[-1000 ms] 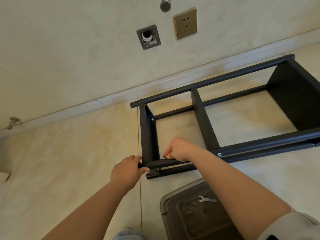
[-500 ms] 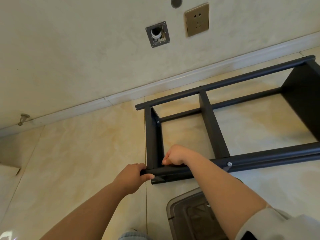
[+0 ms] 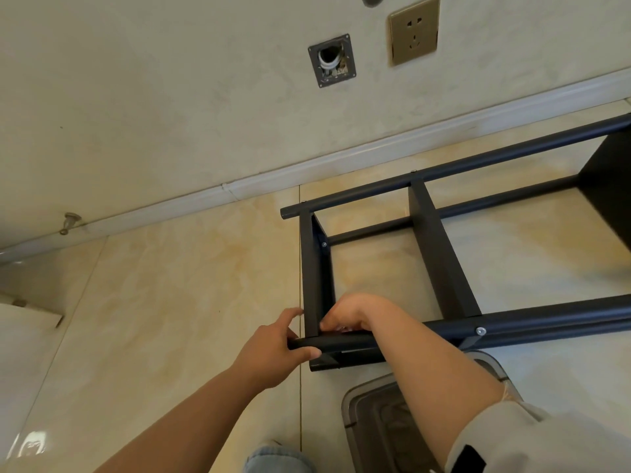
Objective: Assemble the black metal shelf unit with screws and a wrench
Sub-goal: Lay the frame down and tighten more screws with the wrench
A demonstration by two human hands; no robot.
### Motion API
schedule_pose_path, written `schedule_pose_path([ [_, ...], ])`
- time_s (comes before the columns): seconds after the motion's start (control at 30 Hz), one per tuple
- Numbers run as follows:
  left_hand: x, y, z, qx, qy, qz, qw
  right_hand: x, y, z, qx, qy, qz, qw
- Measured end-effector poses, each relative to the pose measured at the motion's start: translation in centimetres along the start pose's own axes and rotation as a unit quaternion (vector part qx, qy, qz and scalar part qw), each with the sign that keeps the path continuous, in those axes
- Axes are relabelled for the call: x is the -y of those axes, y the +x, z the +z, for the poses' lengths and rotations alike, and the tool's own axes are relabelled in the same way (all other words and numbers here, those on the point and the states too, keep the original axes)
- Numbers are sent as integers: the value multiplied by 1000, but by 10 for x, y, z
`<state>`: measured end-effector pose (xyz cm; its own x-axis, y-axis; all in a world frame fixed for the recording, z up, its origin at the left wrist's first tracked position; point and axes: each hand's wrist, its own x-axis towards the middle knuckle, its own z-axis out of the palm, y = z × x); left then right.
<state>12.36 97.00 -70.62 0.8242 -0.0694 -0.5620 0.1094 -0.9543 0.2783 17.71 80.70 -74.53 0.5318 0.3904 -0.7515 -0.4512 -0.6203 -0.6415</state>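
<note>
Now the left hand (image 3: 273, 349) gripped the black metal shelf frame's tube (image 3: 341, 343); the right hand (image 3: 345, 314) pinched something unseen, likely 1 droppable screw.

Shelf frame (image 3: 440, 257) lies on its side on the floor tiles (image 3: 177, 302); its near rail crosses the right half. Open bays between the black cross panels, floor visible through them, reachable from above. Grey plastic bin (image 3: 372, 428) sits just near the frame's near-left corner and blocks that side. Wide bare floor to the left. Wall (image 3: 170, 97) and baseboard (image 3: 341, 158) close the far side.
</note>
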Motion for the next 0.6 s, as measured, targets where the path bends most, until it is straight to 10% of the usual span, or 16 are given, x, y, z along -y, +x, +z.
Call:
schedule_pose_path([
  [0.6, 12, -2, 19, 18, 17, 25, 999, -9, 13, 16, 42, -31, 24, 998],
])
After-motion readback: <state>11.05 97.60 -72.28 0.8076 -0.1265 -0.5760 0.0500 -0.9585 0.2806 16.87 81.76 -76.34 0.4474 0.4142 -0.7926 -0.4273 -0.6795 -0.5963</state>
